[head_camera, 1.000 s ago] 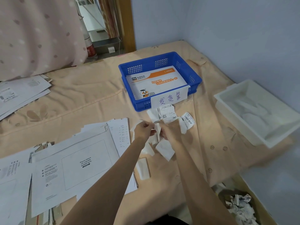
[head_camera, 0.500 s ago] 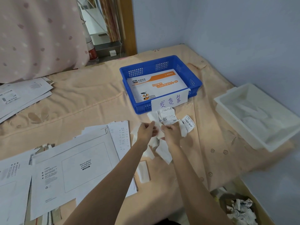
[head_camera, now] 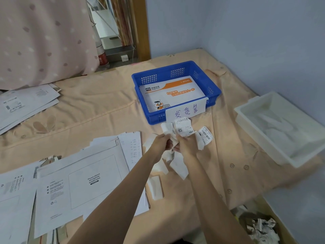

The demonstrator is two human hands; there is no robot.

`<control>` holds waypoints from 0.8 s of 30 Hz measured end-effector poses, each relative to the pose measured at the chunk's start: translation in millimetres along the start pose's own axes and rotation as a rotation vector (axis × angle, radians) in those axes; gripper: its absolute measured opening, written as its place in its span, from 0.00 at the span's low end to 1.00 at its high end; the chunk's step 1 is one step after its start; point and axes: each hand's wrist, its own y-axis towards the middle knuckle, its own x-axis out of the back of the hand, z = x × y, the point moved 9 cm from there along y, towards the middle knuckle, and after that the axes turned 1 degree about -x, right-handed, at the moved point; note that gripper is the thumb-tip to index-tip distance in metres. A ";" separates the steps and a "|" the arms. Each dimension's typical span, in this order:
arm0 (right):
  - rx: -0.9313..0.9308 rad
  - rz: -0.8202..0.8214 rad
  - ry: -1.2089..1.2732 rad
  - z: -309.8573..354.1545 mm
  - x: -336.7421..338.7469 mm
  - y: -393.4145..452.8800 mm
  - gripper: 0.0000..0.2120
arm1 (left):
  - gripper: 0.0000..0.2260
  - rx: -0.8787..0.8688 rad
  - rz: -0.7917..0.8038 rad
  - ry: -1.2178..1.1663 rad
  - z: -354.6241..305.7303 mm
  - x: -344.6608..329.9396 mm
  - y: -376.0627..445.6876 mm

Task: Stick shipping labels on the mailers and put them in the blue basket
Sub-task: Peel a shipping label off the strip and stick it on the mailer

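Observation:
A blue basket [head_camera: 213,88] with a handwritten paper sign on its front sits at the middle back and holds a white and orange mailer [head_camera: 171,93]. Just in front of it lies a heap of curled white shipping labels [head_camera: 184,127]. My left hand [head_camera: 161,144] and my right hand [head_camera: 186,144] meet over this heap, and both pinch the same white label strip [head_camera: 174,142] between them. A stack of white mailers [head_camera: 84,178], the top one with a printed waybill box, lies to the left of my arms.
A white tray [head_camera: 246,111] stands at the right by the wall. More mailers [head_camera: 26,104] lie at the far left. Loose backing strips [head_camera: 155,187] lie under my arms. A bin of crumpled paper [head_camera: 260,228] sits below the bed edge at bottom right.
Both hands stay together over the label heap and keep working the same strip. The view has shifted slightly; nothing else has moved.

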 end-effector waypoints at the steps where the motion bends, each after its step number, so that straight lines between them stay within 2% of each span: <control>1: -0.014 0.024 0.027 -1.3 -2.2 -0.1 0.12 | 0.13 0.019 -0.022 -0.020 3.1 2.4 0.7; 4: -0.074 0.095 0.059 -4.8 -10.0 -2.7 0.16 | 0.10 0.055 -0.091 -0.017 11.6 9.9 2.5; 7: -0.037 0.135 -0.033 -2.8 -13.2 -4.5 0.06 | 0.12 0.059 -0.092 -0.025 16.0 12.6 3.2; 11: -0.140 0.192 0.184 -11.2 -12.9 -11.0 0.05 | 0.09 0.071 -0.050 -0.201 13.8 10.6 1.8; 14: -0.209 0.205 0.258 -19.6 -12.2 -10.8 0.10 | 0.09 0.097 -0.046 -0.293 15.0 11.5 -0.1; 17: -0.217 0.186 0.194 -13.8 -11.9 -13.0 0.16 | 0.09 0.113 -0.041 -0.202 18.2 10.2 -3.6; 20: -0.111 0.076 0.073 5.3 -6.3 -13.2 0.11 | 0.09 0.123 -0.062 -0.124 19.3 9.4 -5.9; 24: 0.096 -0.035 -0.134 15.8 -10.5 -13.2 0.15 | 0.11 0.020 -0.193 0.036 10.0 13.2 -4.5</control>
